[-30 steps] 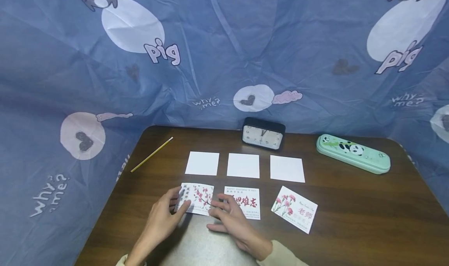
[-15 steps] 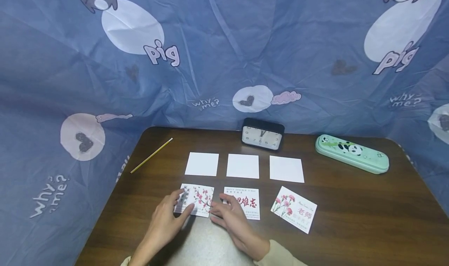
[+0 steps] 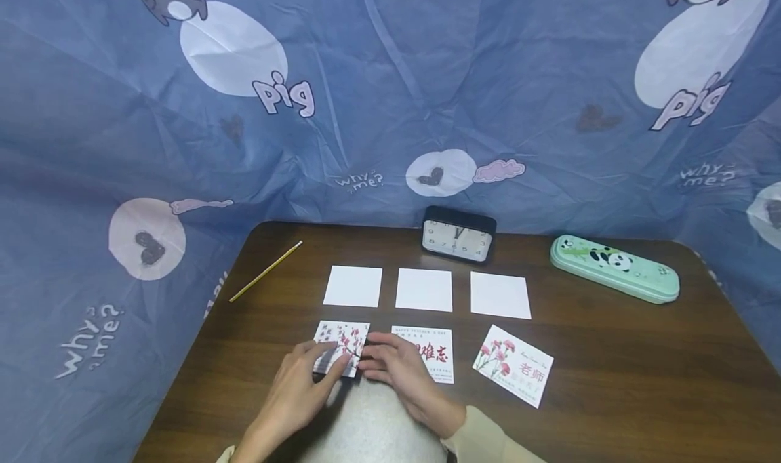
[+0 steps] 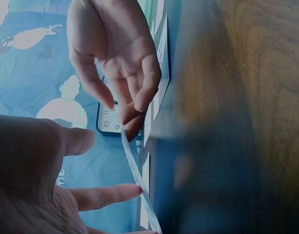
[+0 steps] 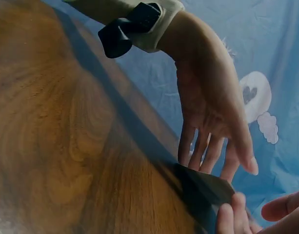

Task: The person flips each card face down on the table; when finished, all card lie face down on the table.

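A white card with pink blossoms [image 3: 352, 337] lies between my hands at the front left, and the left wrist view shows it slanting. The straight fingers of my left hand [image 3: 299, 385] touch its left side. That hand's thumb stands apart from the card in the left wrist view. My right hand [image 3: 405, 375] has its fingertips at the card's right edge, with its thumb apart in the right wrist view. Behind the right hand, a card with red lettering [image 3: 436, 354] is partly covered. A carnation card [image 3: 514, 366] lies turned at an angle farther right.
Behind the printed cards, three blank white cards [image 3: 424, 290] form a row on the brown table [image 3: 610, 368]. A black clock [image 3: 459, 234] stands near the back edge. A yellow pencil [image 3: 265, 271] lies left, and a green panda pencil case [image 3: 613, 268] right.
My left hand has moved rightward over the blossom card, and its left side now looks narrower and more covered. My right hand's fingers have drawn closer together by the card's right edge.
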Motion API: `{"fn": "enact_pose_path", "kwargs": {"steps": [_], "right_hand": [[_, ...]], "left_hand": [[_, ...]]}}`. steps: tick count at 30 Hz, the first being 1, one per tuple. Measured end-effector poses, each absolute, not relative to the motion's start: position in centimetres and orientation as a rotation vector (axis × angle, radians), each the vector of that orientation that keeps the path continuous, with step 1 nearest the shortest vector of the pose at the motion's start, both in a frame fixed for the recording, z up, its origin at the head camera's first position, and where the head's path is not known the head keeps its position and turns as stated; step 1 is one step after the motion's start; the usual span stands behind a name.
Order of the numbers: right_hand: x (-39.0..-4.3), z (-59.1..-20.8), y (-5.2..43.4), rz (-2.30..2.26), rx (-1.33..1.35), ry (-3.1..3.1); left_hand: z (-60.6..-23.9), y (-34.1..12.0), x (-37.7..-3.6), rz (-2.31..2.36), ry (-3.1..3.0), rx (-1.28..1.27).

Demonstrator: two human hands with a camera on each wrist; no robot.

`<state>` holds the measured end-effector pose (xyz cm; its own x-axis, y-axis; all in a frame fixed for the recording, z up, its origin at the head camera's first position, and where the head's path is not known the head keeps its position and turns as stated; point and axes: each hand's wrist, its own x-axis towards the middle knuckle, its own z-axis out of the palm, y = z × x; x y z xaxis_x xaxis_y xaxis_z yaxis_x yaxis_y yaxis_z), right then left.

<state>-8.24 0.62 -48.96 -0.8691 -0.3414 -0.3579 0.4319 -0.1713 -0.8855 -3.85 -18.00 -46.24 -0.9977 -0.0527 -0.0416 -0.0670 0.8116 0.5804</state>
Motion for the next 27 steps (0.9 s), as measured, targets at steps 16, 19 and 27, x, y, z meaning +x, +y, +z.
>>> {"fn": "enact_pose_path", "kwargs": {"steps": [16, 19, 27], "right_hand": [[-8.44, -49.4, -0.4, -2.002, 0.017, 1.559], [-8.46, -49.37, -0.43, -1.987, 0.015, 1.571], [-8.72, -49.09, -0.13, -2.009, 0.037, 1.612]], "left_hand": [[-45.99, -17.54, -4.12, 1.283, 2.867, -0.029], [-45.81, -17.49, -4.21, 1.474, 2.781, 0.01], [-45.28, -17.64, -4.3, 1.862, 2.572, 0.045]]}}
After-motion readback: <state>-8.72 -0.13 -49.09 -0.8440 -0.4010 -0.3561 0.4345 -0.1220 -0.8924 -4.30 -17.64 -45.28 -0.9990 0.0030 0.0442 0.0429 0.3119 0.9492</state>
